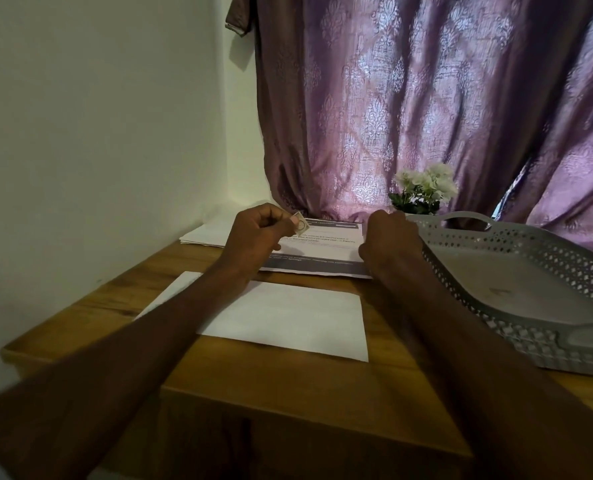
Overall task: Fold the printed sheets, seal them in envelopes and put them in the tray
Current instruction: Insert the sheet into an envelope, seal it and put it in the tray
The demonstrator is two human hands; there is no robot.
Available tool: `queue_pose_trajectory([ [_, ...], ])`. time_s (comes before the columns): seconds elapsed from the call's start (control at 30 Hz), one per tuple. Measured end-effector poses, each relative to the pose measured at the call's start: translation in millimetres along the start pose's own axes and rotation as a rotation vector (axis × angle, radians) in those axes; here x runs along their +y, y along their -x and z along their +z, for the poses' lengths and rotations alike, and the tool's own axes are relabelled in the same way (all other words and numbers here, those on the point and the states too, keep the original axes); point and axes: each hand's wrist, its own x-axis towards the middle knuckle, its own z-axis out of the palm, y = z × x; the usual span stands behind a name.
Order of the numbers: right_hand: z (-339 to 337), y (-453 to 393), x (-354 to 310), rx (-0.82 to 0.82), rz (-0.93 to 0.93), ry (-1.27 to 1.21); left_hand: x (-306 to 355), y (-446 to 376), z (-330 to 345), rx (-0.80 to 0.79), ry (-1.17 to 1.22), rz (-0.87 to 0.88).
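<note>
— Head view. Left hand [258,233]?
— Raised over the printed sheet [322,249], fingers curled, pinching a small stamp-like square [300,223].
— Right hand [390,242]?
— Knuckles up at the sheet's right edge. Fingers hidden; can't tell if it grips.
— Sheet's position?
— Flat on the wooden desk [288,379], behind a white envelope [281,317]. More white paper [205,235] stacked far left.
— Tray?
— Grey perforated tray [544,337], right side, near corner overhanging the desk edge. White flowers [423,188] behind it, against a purple curtain [426,98].
</note>
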Motion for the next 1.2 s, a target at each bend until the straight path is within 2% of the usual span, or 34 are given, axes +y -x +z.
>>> queue_pose_trajectory([
  [0.23,6.6,5.6,2.4,-0.056,-0.041,0.107,2.8,1.5,-0.6,-0.011,-0.002,0.005],
  [0.33,7.5,5.5,-1.1,-0.046,-0.015,0.071,2.6,1.6,-0.5,-0.01,-0.001,0.0],
  [0.4,0.6,5.1,-6.3,0.017,0.009,-0.052,2.3,1.8,-0.5,-0.018,-0.005,0.002],
  [0.5,-9.5,7.3,-25.5,0.13,-0.072,-0.376,1.6,0.9,-0.6,-0.015,-0.029,0.012],
  [0.6,-7.3,15.6,-48.9,0.053,-0.067,-0.763,0.7,0.1,-0.5,0.003,-0.06,0.013],
  [0.7,2.9,14.2,-56.9,-0.033,-0.033,-0.991,-0.3,-1.2,-1.9,0.011,-0.062,0.018],
  [0.83,5.6,6.3,-51.3,-0.105,0.074,-1.122,-0.4,-1.2,-2.2,0.021,-0.048,-0.006],
  [0.97,4.3,7.1,-50.0,-0.195,0.166,-1.216,-3.3,-4.3,-0.9,0.028,-0.137,-0.014],
  [1.1,5.6,8.8,-50.8,-0.221,0.21,-1.271,-4.6,-3.7,-0.9,0.013,-0.168,-0.022],
  [1.2,3.7,9.7,-49.8,-0.242,0.238,-1.324,-4.4,-1.5,-2.1,0.059,-0.171,0.011],
])
